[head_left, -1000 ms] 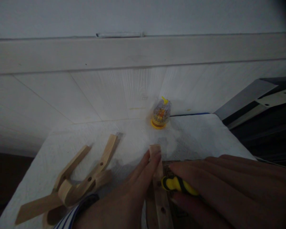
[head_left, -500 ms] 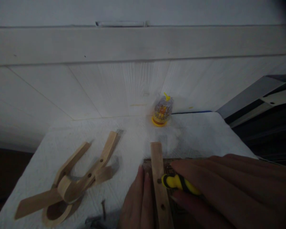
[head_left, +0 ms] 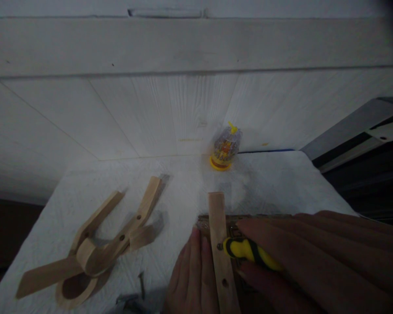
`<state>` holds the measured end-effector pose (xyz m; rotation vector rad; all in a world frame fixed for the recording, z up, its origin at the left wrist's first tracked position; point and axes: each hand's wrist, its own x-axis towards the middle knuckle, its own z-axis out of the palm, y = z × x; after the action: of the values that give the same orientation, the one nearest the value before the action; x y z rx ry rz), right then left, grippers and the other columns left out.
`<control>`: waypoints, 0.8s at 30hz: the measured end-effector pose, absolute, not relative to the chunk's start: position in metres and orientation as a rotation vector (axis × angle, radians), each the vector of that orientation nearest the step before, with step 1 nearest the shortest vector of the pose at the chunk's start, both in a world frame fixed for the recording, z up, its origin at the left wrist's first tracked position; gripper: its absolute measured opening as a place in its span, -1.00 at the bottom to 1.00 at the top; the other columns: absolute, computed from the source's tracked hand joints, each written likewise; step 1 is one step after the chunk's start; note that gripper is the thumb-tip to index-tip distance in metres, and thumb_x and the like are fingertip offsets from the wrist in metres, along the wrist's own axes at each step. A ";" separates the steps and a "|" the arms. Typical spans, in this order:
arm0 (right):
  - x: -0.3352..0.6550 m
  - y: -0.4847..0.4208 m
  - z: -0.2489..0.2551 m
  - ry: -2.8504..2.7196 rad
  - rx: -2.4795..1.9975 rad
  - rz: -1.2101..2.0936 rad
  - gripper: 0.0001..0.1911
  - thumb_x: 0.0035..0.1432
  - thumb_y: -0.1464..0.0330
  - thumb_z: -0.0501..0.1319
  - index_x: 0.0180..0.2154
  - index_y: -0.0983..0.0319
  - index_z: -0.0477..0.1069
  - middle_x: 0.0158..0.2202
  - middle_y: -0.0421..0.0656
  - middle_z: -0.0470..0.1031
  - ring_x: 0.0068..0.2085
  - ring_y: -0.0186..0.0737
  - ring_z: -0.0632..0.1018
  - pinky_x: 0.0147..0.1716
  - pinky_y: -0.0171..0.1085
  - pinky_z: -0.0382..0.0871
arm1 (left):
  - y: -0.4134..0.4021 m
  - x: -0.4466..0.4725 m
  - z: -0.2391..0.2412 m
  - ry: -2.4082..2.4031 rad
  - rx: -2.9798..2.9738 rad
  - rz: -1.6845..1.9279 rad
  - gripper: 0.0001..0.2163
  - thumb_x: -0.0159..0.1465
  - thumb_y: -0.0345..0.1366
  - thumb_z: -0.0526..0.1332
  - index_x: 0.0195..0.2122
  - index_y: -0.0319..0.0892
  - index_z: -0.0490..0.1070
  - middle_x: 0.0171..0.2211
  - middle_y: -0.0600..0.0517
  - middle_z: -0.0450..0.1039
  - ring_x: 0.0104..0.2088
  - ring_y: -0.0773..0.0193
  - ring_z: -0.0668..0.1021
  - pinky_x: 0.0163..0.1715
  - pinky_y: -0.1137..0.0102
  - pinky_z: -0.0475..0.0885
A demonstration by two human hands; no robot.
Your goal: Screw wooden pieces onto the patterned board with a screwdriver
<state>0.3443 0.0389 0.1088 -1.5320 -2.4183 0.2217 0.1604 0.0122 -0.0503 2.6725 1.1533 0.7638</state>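
A pale wooden strip (head_left: pixel 218 218) with two dark holes lies across a dark block with patterned markings (head_left: pixel 268 216). My left hand (head_left: pixel 193 274) presses along the left side of the strip, its fingers close together and its fingertips at the block's corner. In my right hand (head_left: pixel 321 257), between thumb and fingers, is a yellow and black screwdriver (head_left: pixel 249 252), lying nearly sideways. Its front end meets the strip at the upper hole, where a screw head (head_left: pixel 219 246) seems to sit. The lower hole looks open. Most of the block is hidden under my right hand.
Left on the white cloth-covered table (head_left: pixel 180 187) stands a joined assembly of curved wooden pieces (head_left: pixel 101 257). Near it lie a loose screw (head_left: pixel 141 283) and dark metal parts (head_left: pixel 127 301). A yellow-based clear container (head_left: pixel 225 150) stands by the white wall; a dark rack (head_left: pixel 363 148) is at right.
The view has tilted slightly downward. My right hand and the screwdriver have shifted a little to the right; the left hand stays against the strip.
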 end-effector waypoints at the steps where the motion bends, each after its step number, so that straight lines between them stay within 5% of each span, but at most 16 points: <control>1: 0.344 0.039 0.109 -2.421 -1.527 0.216 -0.78 0.09 0.48 0.08 -0.33 0.08 0.43 -0.33 -0.29 0.54 -0.42 -0.27 0.52 -0.42 -0.27 0.44 | 0.012 0.161 -0.050 1.177 2.688 0.778 -0.51 0.32 -0.35 -0.06 0.25 -0.34 -0.14 0.16 -0.28 0.13 0.14 -0.06 0.25 -0.11 0.14 0.46; 24: 0.343 0.038 0.104 -2.413 -1.456 0.086 -0.76 0.09 0.46 0.06 -0.31 0.06 0.43 -0.28 -0.24 0.55 -0.40 -0.23 0.55 -0.40 -0.30 0.48 | 0.011 0.164 -0.049 1.218 2.723 0.817 -0.55 0.31 -0.37 -0.09 0.22 -0.35 -0.05 0.13 -0.27 0.19 0.13 -0.05 0.27 -0.14 0.16 0.47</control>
<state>0.3431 0.0378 0.1044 -1.4560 -2.4129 0.0857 0.1635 0.0112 -0.0494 2.7231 1.2176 0.8174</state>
